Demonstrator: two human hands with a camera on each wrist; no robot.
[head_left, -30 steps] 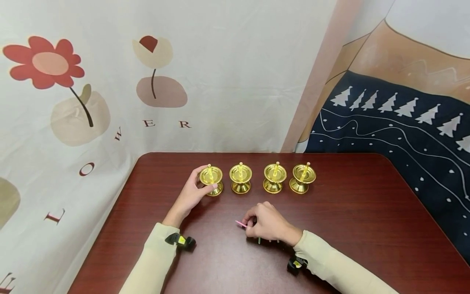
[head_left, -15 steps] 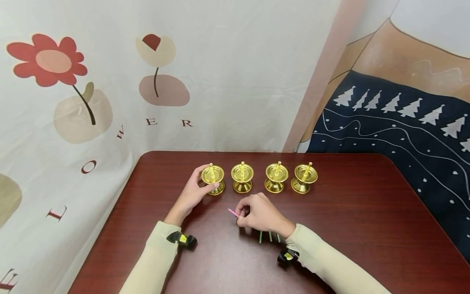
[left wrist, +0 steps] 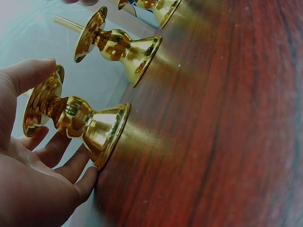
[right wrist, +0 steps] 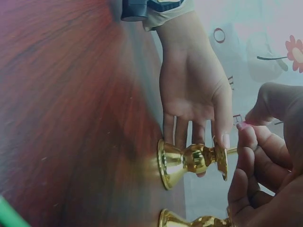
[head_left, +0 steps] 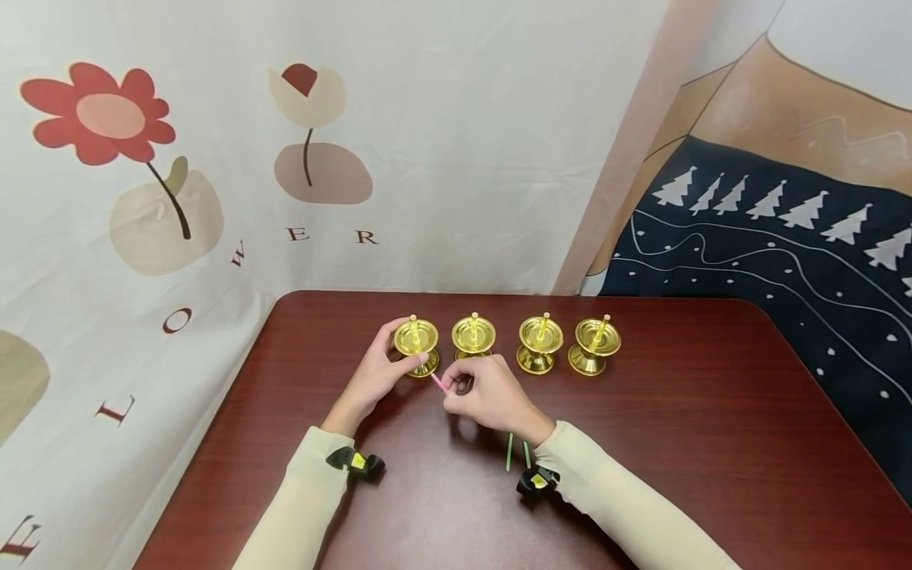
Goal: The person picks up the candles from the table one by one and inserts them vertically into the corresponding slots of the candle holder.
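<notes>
From the head view we see four brass candle holders in a row on the dark red bench [head_left: 677,412], each with an upright spike in its dish. Our left hand [head_left: 378,372] grips the leftmost holder [head_left: 416,342], fingers curled round its stem and thumb at the dish rim. Our right hand [head_left: 484,392] sits just in front of the second holder [head_left: 473,336] and hides its foot. That hand's fingers pinch a thin pink candle [head_left: 437,381], whose free end points toward the leftmost holder's base.

Only the head view shows the green candles [head_left: 510,451] lying on the bench just behind the right wrist, and the third holder [head_left: 539,342] and fourth holder [head_left: 594,344] standing apart to the right. It also shows the flower-printed cloth [head_left: 214,158] behind the bench.

The left wrist view adds what the head view cannot: the left fingers [left wrist: 61,151] lie under the narrow waist of the leftmost holder [left wrist: 80,123], and the thumb presses the dish edge from above. The foot sits flat on the wood.

The right wrist view shows that same holder [right wrist: 191,161] from the other side, with the left fingers behind it and the right fingers [right wrist: 255,151] curled close beside its dish. The pink candle is barely visible there.

All four dishes hold nothing but their spikes.
</notes>
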